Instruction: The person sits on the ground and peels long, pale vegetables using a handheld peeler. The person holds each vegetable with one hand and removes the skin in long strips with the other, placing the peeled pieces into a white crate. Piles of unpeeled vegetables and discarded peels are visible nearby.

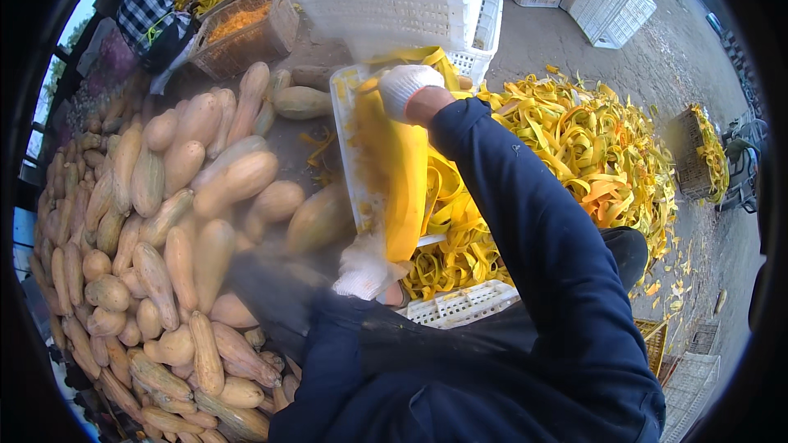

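A peeled yellow squash [406,191] lies lengthwise before me on a white plastic tray [342,129] stained with yellow bits. My left hand [363,267], in a white knit glove, grips the squash's near end. At its far end my right hand [409,89], gloved the same way, is curled into a fist. Whatever its fingers may hold is hidden, and a smear on the lens blurs that area. Strips of yellow peel [443,61] lie just beyond the right hand. More peel [458,246] is heaped beside and below the squash, above a white perforated crate [465,304].
Unpeeled tan squashes [166,258] form a large pile on the left. A big mound of peel [585,147] lies on the right. White crates [394,0] stand ahead. A person in a checked shirt [148,6] bends near a crate of orange shreds [246,31].
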The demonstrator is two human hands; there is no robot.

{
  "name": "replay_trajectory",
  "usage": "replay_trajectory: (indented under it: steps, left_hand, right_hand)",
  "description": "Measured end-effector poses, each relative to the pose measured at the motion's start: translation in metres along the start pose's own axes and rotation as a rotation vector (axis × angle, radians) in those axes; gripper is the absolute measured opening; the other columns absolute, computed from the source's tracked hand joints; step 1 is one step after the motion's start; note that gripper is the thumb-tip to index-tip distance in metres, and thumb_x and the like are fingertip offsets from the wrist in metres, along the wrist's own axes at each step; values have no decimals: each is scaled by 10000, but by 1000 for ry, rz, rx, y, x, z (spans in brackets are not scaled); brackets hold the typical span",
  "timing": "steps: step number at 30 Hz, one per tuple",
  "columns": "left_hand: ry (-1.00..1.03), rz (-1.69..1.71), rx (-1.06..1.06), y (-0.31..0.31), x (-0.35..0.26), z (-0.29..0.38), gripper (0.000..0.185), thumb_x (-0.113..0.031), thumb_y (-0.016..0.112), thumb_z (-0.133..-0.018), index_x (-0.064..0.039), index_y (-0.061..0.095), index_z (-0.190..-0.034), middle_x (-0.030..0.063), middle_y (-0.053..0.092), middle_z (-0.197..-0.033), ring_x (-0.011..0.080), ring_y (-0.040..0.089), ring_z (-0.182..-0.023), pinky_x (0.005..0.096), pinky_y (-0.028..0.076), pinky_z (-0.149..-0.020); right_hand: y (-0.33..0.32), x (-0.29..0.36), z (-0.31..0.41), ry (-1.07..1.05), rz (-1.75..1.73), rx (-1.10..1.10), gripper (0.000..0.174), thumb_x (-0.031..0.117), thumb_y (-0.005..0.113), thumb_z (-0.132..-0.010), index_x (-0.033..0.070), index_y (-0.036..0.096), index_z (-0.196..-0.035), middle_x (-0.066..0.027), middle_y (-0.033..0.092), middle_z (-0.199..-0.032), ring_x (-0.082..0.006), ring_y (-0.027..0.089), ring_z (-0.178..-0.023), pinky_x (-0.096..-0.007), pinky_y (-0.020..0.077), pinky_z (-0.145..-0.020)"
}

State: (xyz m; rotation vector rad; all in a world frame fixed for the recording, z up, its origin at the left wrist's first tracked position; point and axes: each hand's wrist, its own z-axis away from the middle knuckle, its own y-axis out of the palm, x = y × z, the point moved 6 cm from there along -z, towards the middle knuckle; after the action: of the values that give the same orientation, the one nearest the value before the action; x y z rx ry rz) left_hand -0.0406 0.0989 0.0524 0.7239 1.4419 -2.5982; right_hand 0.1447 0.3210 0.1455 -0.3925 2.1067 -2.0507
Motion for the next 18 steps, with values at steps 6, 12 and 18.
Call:
replay_trajectory:
  steps: [6,12,18]
  left_hand:
    - [6,-50,70,-6,0,-3,1191,-430,890,-810,10,218,-1688,282,654,-1414,427,680,-1282,488,563,-1065]
    - [48,-46,63,-9,2,-5,1231,-435,899,-790,7,199,-1701,280,635,-1462,398,678,-1311,466,549,-1100]
    - [22,-86,117,5,-3,-9,1247,-469,875,-829,5,145,-1722,272,509,-1613,395,624,-1394,448,522,-1149]
  right_hand:
    - [42,31,28,79,156,-104,254,149,613,-996,56,798,-1144,-158,819,-1012,-334,807,-919,-460,614,-728]
    - [35,83,185,130,219,219,346,174,621,-978,-41,721,-1231,-180,784,-875,-330,782,-777,-454,597,-640]
    - [0,79,219,134,180,725,517,174,648,-921,4,641,-1410,-224,789,-935,-403,791,-867,-519,618,-727]
